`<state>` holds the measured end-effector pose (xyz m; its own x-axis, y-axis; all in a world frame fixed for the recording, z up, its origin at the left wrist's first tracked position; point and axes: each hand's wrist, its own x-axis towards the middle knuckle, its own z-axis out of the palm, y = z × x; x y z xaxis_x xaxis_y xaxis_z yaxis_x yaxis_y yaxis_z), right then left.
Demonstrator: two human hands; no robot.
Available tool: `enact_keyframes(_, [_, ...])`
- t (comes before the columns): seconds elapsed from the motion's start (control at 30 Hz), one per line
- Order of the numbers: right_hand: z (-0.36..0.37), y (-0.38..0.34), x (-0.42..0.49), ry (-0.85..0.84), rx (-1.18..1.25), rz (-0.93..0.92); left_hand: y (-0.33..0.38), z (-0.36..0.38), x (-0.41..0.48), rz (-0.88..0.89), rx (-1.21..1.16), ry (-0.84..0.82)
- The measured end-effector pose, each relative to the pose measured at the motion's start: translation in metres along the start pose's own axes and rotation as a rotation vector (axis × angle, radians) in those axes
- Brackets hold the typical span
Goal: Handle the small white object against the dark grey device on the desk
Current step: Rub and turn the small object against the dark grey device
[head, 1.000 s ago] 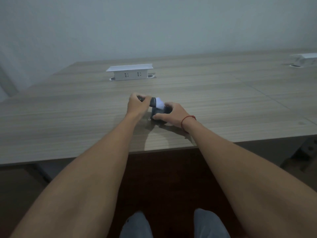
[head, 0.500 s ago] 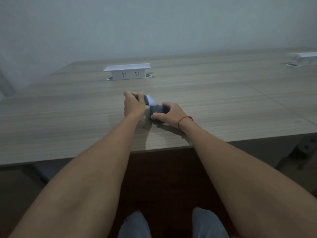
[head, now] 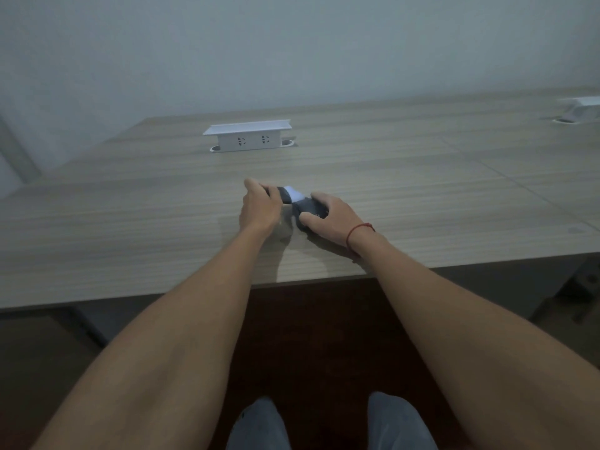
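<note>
A dark grey device rests on the wooden desk, near its front edge. My right hand, with a red string at the wrist, is closed around the device from the right. My left hand grips a dark holder whose small white object sticks out to the right. The white object touches the device's upper left side. My fingers hide most of the holder and part of the device.
A white pop-up socket box stands farther back on the desk, left of centre. A second white box sits at the far right edge. A seam runs across the desk on the right. My knees show below the front edge.
Both hands and the two objects have stayed close together, shifting only slightly on the desk. The white object now sits tighter against the device than a second ago.
</note>
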<state>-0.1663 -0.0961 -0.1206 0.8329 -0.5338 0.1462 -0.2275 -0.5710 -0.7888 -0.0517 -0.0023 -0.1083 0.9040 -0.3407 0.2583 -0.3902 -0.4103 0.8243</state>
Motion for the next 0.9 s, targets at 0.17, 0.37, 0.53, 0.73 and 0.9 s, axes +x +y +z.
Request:
enact_keyframes(0.17, [-0.001,0.002,0.001,0.094,-0.02,-0.04,-0.004,-0.014,0.004,-0.022,-0.035,0.115])
enact_keyframes(0.37, [-0.002,0.003,0.004,0.113,-0.012,-0.037,-0.008,-0.012,0.005,-0.044,-0.137,-0.148])
enact_keyframes(0.53, [0.001,0.004,0.004,0.124,-0.048,-0.065,-0.003,-0.001,0.002,-0.084,-0.15,-0.078])
enact_keyframes(0.73, [0.001,0.004,0.005,0.15,-0.059,-0.059,0.001,0.0,0.003,-0.113,-0.149,-0.23])
enact_keyframes(0.9, [0.003,0.004,0.007,0.161,-0.042,-0.028,0.012,-0.001,-0.001,-0.159,-0.187,-0.315])
